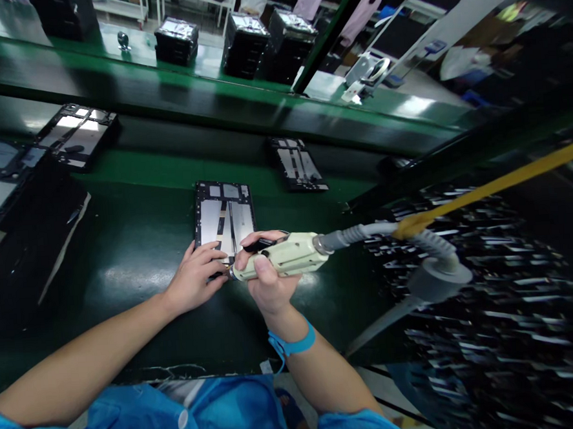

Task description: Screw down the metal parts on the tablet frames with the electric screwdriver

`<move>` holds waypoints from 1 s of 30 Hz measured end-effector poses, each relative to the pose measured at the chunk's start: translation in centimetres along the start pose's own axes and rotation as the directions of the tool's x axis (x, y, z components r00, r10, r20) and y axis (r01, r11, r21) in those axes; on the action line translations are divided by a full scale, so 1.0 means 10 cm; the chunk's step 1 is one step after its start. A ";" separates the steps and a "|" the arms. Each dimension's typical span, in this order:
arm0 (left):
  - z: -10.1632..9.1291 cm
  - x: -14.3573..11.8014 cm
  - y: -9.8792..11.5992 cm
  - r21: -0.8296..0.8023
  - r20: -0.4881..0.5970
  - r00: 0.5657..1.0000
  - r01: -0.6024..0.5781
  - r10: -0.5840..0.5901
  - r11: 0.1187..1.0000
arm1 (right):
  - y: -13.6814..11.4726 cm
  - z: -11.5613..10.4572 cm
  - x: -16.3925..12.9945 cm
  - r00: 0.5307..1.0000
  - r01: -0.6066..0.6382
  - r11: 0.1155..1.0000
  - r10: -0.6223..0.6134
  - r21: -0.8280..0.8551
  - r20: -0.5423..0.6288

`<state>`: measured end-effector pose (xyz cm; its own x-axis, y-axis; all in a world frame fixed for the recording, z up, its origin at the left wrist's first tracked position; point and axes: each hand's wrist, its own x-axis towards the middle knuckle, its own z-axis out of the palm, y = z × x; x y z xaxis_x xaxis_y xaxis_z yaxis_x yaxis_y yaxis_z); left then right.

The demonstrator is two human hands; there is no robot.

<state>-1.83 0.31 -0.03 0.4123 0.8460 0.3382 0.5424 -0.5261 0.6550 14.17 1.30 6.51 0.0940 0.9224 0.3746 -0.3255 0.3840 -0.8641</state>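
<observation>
**Electric screwdriver held at the near edge of an opened tablet**

Nearest the camera, blue sleeves (134,424) are seen at the bottom of the view, with both bare forearms stretched forward over the dark green work surface (138,249). A blue wrist strap (294,343) is worn on the right wrist.

The right hand (266,277) is closed firmly around a pale electric screwdriver (284,255), which is held almost level, its tip directed leftward to the near edge of an opened tablet (224,218). A grey corrugated cable (365,234) is led off from the rear of the tool to the right, where a yellow line (498,185) is crossed.

The left hand (196,278) is laid on the near left corner of the tablet, fingers spread and pressed down on it; nothing is enclosed in that hand. The fingertips are placed just beside the tool's tip.

The tablet is lying flat, back off, in the middle of the surface, directly ahead of the hands. A second opened tablet (299,165) is seen farther back to the right, and a third (78,133) well apart at the left. Black stacked trays (244,42) are set on the green shelf behind.
</observation>
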 end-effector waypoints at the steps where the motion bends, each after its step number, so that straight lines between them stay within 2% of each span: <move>1: 0.00 0.00 0.00 -0.002 -0.002 1.000 -0.002 0.002 1.000 | 0.00 0.00 0.00 1.000 0.003 1.000 -0.003 -0.004 -0.001; 11: 0.00 0.00 0.00 -0.006 -0.001 1.000 0.005 -0.005 1.000 | 0.00 0.00 0.01 1.000 0.013 0.999 -0.014 -0.038 -0.015; 17: 0.00 -0.01 0.00 -0.006 -0.005 1.000 0.005 -0.005 1.000 | 0.01 -0.01 0.02 0.999 0.032 0.999 -0.032 0.005 0.008; 24: 0.01 -0.01 0.00 -0.014 0.006 1.000 0.025 -0.025 1.000 | 0.00 -0.04 0.05 0.998 -0.011 0.998 0.008 -0.059 -0.056; 30: 0.00 -0.01 0.01 -0.025 0.008 0.999 0.034 -0.034 0.999 | 0.02 -0.07 0.06 0.998 0.004 0.998 -0.008 -0.061 -0.067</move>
<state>-1.79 0.21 -0.02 0.3996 0.8626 0.3103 0.5378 -0.4947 0.6827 14.85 1.98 6.28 0.1592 0.9199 0.3584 -0.2671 0.3897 -0.8814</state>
